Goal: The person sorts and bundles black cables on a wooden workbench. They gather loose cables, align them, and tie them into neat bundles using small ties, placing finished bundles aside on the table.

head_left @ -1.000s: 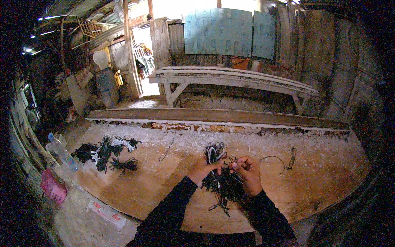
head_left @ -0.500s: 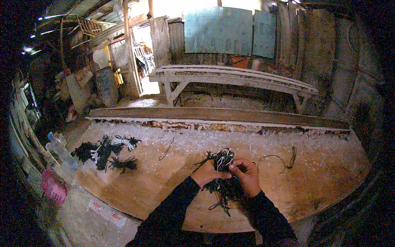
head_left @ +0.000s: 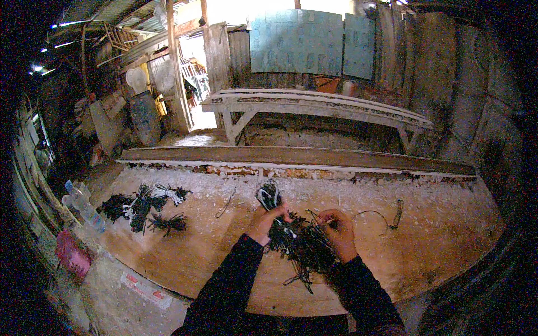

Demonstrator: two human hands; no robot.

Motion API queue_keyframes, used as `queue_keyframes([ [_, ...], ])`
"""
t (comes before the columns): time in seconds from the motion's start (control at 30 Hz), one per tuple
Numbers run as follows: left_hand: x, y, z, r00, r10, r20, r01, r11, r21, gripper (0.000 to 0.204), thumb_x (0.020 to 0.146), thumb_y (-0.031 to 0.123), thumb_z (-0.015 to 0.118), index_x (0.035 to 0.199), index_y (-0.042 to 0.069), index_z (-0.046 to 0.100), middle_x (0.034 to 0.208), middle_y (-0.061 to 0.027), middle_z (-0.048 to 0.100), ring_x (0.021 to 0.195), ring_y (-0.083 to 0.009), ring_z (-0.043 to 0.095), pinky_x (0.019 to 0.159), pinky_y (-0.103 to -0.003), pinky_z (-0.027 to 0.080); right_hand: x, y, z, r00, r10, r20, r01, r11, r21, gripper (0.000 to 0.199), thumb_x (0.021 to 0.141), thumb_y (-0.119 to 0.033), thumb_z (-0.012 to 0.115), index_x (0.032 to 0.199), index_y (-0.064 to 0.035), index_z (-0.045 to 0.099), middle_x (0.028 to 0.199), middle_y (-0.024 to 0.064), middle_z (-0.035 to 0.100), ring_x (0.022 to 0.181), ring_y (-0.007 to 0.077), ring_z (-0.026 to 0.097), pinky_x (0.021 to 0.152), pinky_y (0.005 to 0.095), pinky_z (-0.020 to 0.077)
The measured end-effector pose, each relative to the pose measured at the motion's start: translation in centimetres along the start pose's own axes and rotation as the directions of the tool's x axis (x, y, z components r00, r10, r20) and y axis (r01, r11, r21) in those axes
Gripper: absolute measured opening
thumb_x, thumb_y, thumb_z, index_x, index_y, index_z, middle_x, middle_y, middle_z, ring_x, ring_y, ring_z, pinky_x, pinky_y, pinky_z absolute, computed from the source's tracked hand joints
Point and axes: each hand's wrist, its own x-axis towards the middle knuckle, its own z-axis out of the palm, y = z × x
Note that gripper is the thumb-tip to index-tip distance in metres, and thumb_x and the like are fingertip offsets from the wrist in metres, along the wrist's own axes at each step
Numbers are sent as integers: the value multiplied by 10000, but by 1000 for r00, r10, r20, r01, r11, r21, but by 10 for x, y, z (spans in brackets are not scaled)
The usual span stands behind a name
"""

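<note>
Centre of the frame: the left hand has its grip clamped on a looped bundle of dark cords, lifted just above the worktop. The right hand pinches strands in the tangled cord pile between both hands. Individual cords blur together; the smaller bundles at left are murky too.

Between the hands, a tangled cord heap on the worktop. Far left of the left hand, tied cord bundles; further left, plastic bottles. Right of the right hand, a loose wire. Beyond, a wooden bench.
</note>
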Motion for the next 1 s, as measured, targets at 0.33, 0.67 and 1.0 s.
queue_keyframes([
  [0.33, 9, 8, -13, 986, -20, -164, -31, 954, -299, 103, 804, 125, 619, 804, 123, 516, 637, -24, 523, 558, -153, 522, 564, -294, 468, -5, 4, -5, 979, 10, 206, 149, 654, -741, 247, 729, -187, 632, 958, -108, 584, 773, 125, 646, 707, 306, 620, 651, 405, 471],
  [0.67, 0, 5, 2, 997, -25, -76, 18, 995, -94, 123, 809, 150, 619, 864, 123, 511, 687, -6, 517, 616, -118, 523, 558, -271, 452, 0, 3, -9, 998, 1, 64, 33, 848, -529, 192, 706, -109, 675, 882, -67, 610, 762, 124, 653, 671, 223, 638, 611, 328, 495],
  [1.0, -6, -1, 8, 985, -133, 106, 116, 982, 152, 196, 806, 182, 629, 955, 78, 555, 726, 14, 553, 661, -81, 537, 577, -238, 454, 4, 17, -6, 994, 112, -16, -113, 987, -116, 104, 742, -83, 659, 787, -22, 587, 695, 34, 592, 634, 113, 553, 582, 255, 450],
])
